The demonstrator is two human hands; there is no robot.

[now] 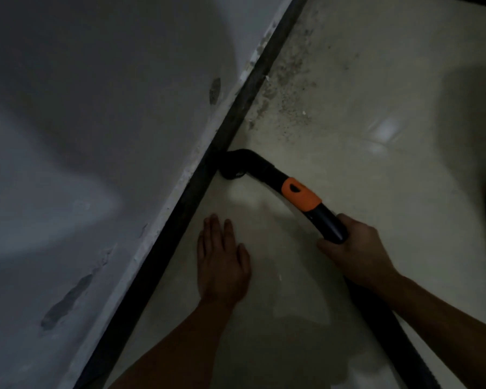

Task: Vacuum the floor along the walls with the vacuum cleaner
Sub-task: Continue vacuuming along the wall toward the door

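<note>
Dim room, scuffed white wall [96, 136] left of the dark baseboard [163, 245]. Just right of the baseboard my left hand [222, 265] lies flat on the floor tile [348, 150], fingers straight, holding nothing. The vacuum nozzle [233, 165] touches the baseboard, and my right hand [357, 254] is wrapped round the wand [300, 195]. Risk imo: if I let the nozzle tilt off the tile, the dust patch [289, 88] further up the baseboard gets missed.
</note>
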